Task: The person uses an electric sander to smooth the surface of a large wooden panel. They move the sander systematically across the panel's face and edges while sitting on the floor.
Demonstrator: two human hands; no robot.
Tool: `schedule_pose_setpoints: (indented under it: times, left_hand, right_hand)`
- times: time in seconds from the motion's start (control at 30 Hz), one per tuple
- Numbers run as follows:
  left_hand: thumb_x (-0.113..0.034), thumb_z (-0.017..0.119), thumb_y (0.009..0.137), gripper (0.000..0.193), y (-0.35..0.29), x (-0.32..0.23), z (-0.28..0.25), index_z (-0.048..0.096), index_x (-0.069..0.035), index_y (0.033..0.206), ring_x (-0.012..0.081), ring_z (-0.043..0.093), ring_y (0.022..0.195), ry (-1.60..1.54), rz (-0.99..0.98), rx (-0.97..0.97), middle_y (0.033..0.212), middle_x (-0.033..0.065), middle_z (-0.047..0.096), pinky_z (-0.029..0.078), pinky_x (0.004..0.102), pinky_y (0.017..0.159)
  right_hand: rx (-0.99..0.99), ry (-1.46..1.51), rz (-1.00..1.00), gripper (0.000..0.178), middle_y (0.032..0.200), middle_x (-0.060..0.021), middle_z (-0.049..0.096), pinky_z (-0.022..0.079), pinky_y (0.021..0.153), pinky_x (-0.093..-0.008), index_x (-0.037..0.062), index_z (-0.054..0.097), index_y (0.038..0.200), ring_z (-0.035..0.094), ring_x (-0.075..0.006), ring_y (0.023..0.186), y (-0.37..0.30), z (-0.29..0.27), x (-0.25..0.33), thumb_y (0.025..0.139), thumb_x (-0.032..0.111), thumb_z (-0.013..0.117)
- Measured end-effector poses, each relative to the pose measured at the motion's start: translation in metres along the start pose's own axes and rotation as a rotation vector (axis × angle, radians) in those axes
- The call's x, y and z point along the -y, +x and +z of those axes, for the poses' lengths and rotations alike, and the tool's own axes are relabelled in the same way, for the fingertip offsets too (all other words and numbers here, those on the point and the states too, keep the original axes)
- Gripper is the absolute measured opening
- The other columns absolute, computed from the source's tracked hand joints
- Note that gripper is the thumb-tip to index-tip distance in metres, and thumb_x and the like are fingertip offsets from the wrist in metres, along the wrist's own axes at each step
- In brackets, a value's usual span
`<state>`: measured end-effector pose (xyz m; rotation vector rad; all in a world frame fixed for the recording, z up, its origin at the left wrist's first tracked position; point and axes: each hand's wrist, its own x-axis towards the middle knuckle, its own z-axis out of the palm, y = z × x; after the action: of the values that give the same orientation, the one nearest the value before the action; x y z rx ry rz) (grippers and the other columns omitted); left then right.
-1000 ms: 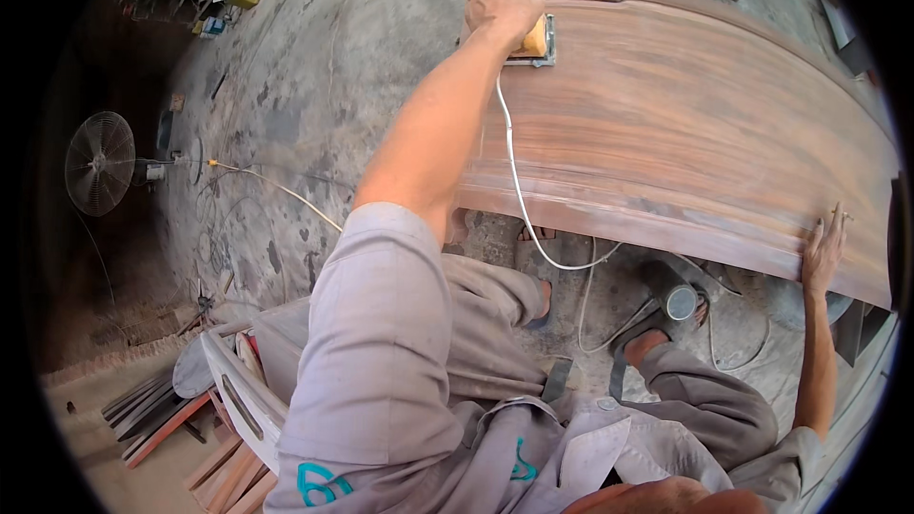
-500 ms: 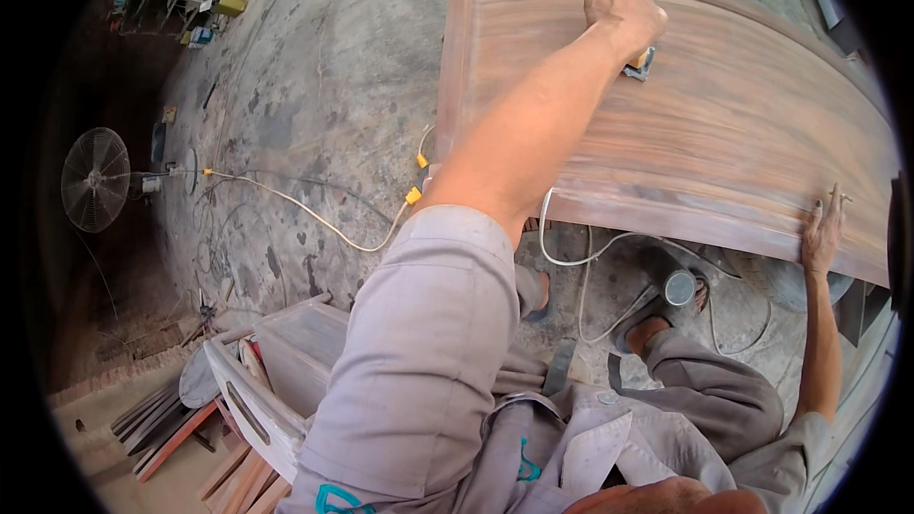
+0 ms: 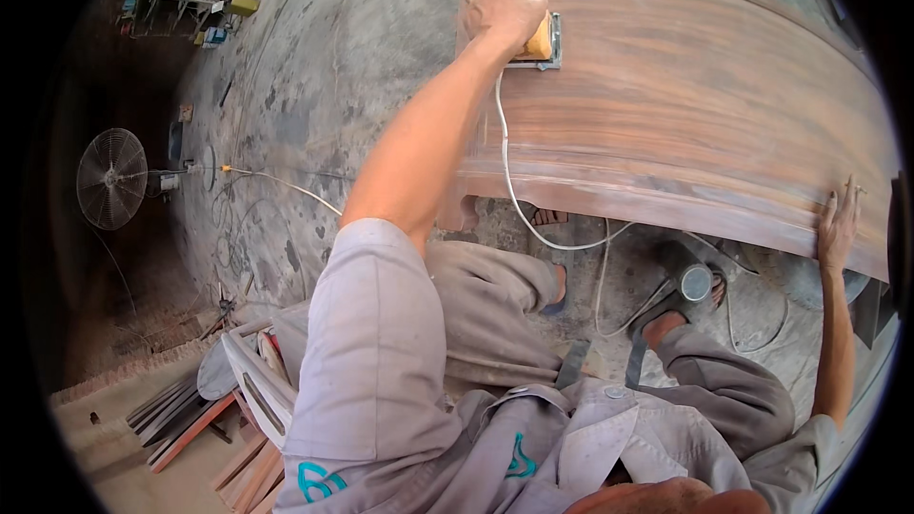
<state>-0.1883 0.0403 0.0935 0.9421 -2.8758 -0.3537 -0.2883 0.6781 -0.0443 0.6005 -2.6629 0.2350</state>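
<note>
A yellow power sander (image 3: 539,42) with a square dark base sits flat on a wide reddish-brown wooden panel (image 3: 685,86), close to its far left corner. My left hand (image 3: 503,11) is closed over the top of the sander, hiding part of its body. The white cord (image 3: 506,152) hangs from the sander across the panel's near edge. At the panel's near right edge, my right hand (image 3: 838,224) lies flat with fingers stretched out. A small, thin pale stick shows by its fingertips, too small to make out.
A round metal can or tube (image 3: 696,282) is beside my foot under the panel, among loops of cord. A standing fan (image 3: 112,179) is at the far left. Wooden strips (image 3: 181,424) and a whitish wooden frame (image 3: 259,390) lie at lower left.
My left hand has slid the sander leftward over the panel, toward its left end, and more of the sander and its cord shows. My right hand stays at the same edge.
</note>
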Motion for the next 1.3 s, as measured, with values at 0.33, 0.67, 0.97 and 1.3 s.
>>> schedule_pose_setpoints:
  times: [0.33,0.67,0.97,1.3]
  left_hand:
    - [-0.038,0.061,0.09,0.045,-0.01,-0.094,0.037,0.067,-0.01,0.124,0.0428,0.051,0.131,-0.078,0.259,0.059,0.135,0.0189,0.056,0.052,0.0497,0.1]
    - [-0.038,0.059,0.086,0.048,-0.014,0.009,-0.002,0.067,-0.011,0.125,0.039,0.053,0.127,0.005,0.043,0.014,0.131,0.0183,0.059,0.049,0.048,0.102]
    - [-0.04,0.061,0.085,0.049,-0.027,-0.074,0.033,0.068,-0.011,0.124,0.0393,0.053,0.128,-0.046,0.306,0.05,0.131,0.0169,0.059,0.05,0.0487,0.102]
    - [-0.04,0.062,0.084,0.046,-0.04,0.044,-0.009,0.069,-0.012,0.12,0.0405,0.057,0.123,0.023,0.039,0.006,0.131,0.0168,0.059,0.049,0.0485,0.102]
  right_hand:
    - [0.036,-0.016,0.018,0.06,0.161,-0.0202,0.037,0.027,0.122,-0.0481,0.0097,0.028,0.161,0.029,-0.0402,0.151,-0.002,0.0,-0.014,0.11,0.038,0.041]
    - [0.013,0.018,0.006,0.059,0.161,-0.0194,0.037,0.027,0.122,-0.0472,0.0079,0.03,0.16,0.029,-0.0397,0.151,-0.002,0.006,-0.009,0.109,0.033,0.044]
    - [0.078,-0.013,0.043,0.058,0.161,-0.0183,0.037,0.028,0.122,-0.0469,0.0083,0.031,0.16,0.031,-0.0396,0.15,-0.002,0.006,-0.017,0.11,0.034,0.043]
    - [-0.027,-0.048,-0.066,0.057,0.165,-0.0163,0.032,0.023,0.124,-0.0486,0.0055,0.033,0.159,0.024,-0.0404,0.153,-0.005,0.014,-0.018,0.11,0.034,0.042]
